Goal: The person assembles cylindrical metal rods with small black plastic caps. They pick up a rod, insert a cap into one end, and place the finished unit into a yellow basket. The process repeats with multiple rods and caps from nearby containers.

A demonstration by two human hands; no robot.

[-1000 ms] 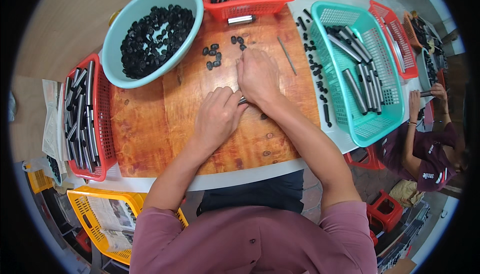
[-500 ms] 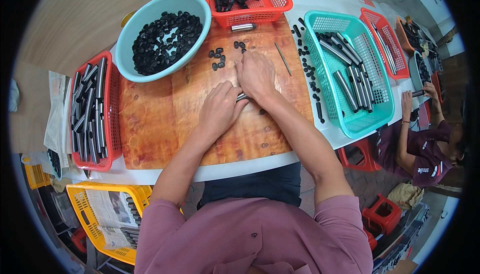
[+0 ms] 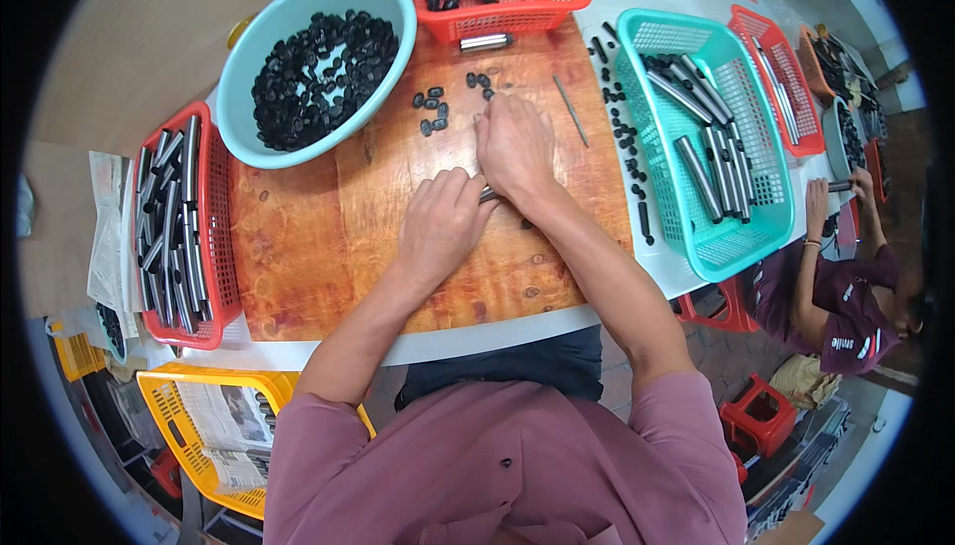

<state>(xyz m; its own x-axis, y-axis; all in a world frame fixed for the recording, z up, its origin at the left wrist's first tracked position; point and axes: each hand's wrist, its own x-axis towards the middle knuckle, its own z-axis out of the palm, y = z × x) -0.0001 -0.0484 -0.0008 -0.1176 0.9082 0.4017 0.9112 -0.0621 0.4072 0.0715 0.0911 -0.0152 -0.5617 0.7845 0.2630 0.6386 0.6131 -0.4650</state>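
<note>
Over the wooden board point(image 3: 328, 247), my left hand point(image 3: 444, 222) is wrapped round a short metal tube point(image 3: 487, 194), whose shiny end shows beside the thumb. My right hand point(image 3: 515, 152) lies just beyond it, wrist against the tube's end, with fingers curled down on the far side; whatever they hold is hidden. Small black oval pieces point(image 3: 435, 104) lie in two loose groups past my hands, the nearest one point(image 3: 488, 93) close to my right fingertips. A thin metal rod point(image 3: 570, 110) rests to their right.
A pale blue basin point(image 3: 231, 112) of black pieces stands at the far left. Baskets of tubes flank the board: red point(image 3: 224, 267) at left, green point(image 3: 686, 232) at right. A red basket point(image 3: 517, 20) of black parts is at the back. A co-worker point(image 3: 841, 296) handles a tube at far right.
The whole view has shifted slightly. Both my hands keep nearly the same place and grip, the left still round the metal tube.
</note>
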